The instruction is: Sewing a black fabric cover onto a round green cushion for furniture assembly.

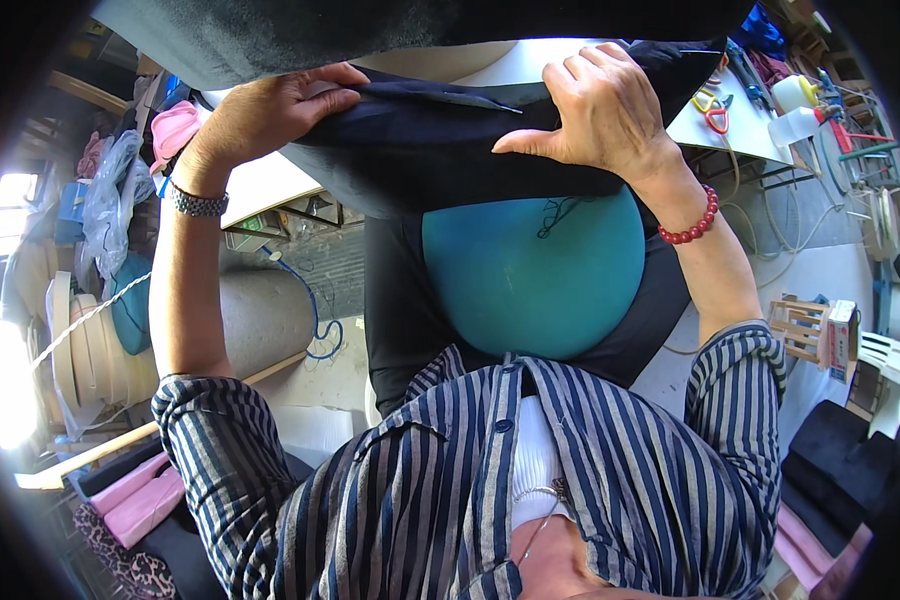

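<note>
A large piece of black fabric [400, 160] stretches between my two hands over the white table, with a folded edge running across it. At its left end my left hand [290, 110] pinches that edge between thumb and fingers. My right hand [605, 115] grips the cloth farther right, fingers curled into it and thumb stretched out to the left. Between them a small thin pale tip [513, 108] shows at the fold; what it is I cannot tell. Below, a rounded teal piece [535, 280] lies over my lap, a tangle of black thread [560, 212] on it.
More black plush material [300, 35] hangs across the top. Red and yellow handled scissors or pliers [712, 108] and a white bottle [798, 124] are on the table at right. Left of me are a large roll [260, 315], a blue hose [315, 310] and pink cloth [175, 130].
</note>
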The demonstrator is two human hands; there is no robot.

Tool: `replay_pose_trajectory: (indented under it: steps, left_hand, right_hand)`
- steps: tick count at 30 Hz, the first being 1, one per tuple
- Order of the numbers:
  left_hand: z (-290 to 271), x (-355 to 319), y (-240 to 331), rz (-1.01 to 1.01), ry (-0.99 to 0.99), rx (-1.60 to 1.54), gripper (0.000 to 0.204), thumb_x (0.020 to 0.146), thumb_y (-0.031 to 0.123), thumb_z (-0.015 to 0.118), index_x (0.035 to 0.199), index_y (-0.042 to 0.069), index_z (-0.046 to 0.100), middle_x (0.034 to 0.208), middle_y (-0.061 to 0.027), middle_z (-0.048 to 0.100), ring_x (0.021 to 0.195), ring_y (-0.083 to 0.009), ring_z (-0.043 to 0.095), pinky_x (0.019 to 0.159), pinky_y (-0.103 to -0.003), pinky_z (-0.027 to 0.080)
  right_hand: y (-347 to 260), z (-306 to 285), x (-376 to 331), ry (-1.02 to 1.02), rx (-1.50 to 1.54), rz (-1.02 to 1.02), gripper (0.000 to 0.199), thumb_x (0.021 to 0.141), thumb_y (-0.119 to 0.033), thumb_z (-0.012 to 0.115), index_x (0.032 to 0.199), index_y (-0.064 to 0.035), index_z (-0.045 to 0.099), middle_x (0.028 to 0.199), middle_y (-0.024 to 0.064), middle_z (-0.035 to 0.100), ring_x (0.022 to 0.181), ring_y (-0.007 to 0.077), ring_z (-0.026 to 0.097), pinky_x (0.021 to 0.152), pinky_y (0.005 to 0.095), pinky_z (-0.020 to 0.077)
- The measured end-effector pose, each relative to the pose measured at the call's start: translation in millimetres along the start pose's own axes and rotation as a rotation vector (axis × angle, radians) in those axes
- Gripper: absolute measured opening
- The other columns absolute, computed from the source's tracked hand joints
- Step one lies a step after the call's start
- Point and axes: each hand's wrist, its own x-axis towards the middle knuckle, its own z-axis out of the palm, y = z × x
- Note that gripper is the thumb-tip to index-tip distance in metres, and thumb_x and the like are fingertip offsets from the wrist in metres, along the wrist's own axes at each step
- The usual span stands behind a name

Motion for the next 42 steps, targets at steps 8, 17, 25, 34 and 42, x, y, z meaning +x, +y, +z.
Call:
replay_pose_trajectory:
  steps: [8, 17, 25, 34, 42]
  left_hand:
    - [0, -23, 18, 0.064, 0.122, -0.035, 0.025, 0.085, 0.021, 0.068, 0.108, 0.012, 0.066, 0.096, -0.0017, 0.068, 0.091, -0.0151, 0.065, 0.086, -0.023, 0.049]
    - [25, -18, 22, 0.197, 0.404, -0.085, 0.014, 0.081, 0.004, 0.067, 0.095, 0.002, 0.063, 0.096, -0.0077, 0.068, 0.09, -0.0184, 0.065, 0.082, -0.025, 0.049]
    - [28, -19, 27, 0.084, 0.387, -0.115, 0.009, 0.078, -0.001, 0.069, 0.085, 0.002, 0.063, 0.089, -0.0059, 0.068, 0.09, -0.0154, 0.063, 0.087, -0.028, 0.049]
    - [32, -24, 38, 0.09, 0.5, -0.055, 0.018, 0.075, 0.0, 0.069, 0.092, 0.004, 0.066, 0.079, -0.0067, 0.066, 0.074, -0.0152, 0.065, 0.069, -0.025, 0.052]
    - [33, -20, 38, 0.24, 0.542, 0.016, 0.011, 0.073, -0.004, 0.062, 0.08, 0.003, 0.064, 0.074, -0.0088, 0.065, 0.066, -0.0161, 0.065, 0.061, -0.024, 0.052]
  right_hand:
    - [1, -21, 16, 0.013, -0.006, -0.13, 0.076, 0.072, -0.079, 0.05, 0.061, -0.0032, 0.053, 0.056, 0.0083, 0.053, 0.055, 0.0238, 0.058, 0.064, 0.0323, 0.0502]
    - [2, -14, 9, 0.084, 0.022, -0.118, 0.076, 0.076, -0.075, 0.049, 0.077, -0.0009, 0.065, 0.076, 0.0124, 0.066, 0.075, 0.0275, 0.066, 0.071, 0.0357, 0.053]
    - [-10, -21, 6, 0.089, 0.164, 0.006, 0.06, 0.079, -0.06, 0.061, 0.088, -0.0016, 0.069, 0.091, 0.0122, 0.069, 0.091, 0.0289, 0.066, 0.082, 0.0398, 0.0506]
    - [-29, -17, 9, 0.188, 0.355, 0.135, 0.02, 0.074, -0.017, 0.076, 0.085, -0.0022, 0.069, 0.089, 0.0103, 0.068, 0.088, 0.0247, 0.065, 0.081, 0.0346, 0.0505]
    - [-50, -16, 32, 0.106, 0.408, 0.088, 0.015, 0.072, -0.012, 0.074, 0.079, -0.0025, 0.064, 0.079, 0.0067, 0.065, 0.08, 0.0217, 0.063, 0.07, 0.0304, 0.0527]
